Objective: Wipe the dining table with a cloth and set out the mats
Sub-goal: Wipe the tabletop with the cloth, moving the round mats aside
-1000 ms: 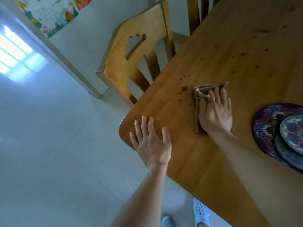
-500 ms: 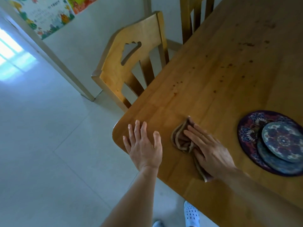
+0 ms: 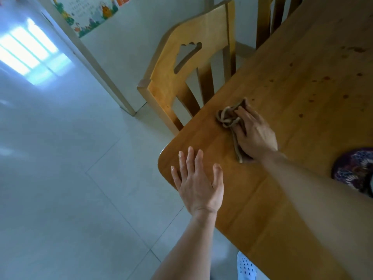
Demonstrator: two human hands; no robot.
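Cloth (image 3: 227, 118) under right fingers (image 3: 246, 116) (bunched)

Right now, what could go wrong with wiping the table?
The cloth is bunched under the right hand, so it may smear or miss the dark spots farther up the table. It sits near the edge and could slide off. The forearm passes close to the mats and might nudge them.
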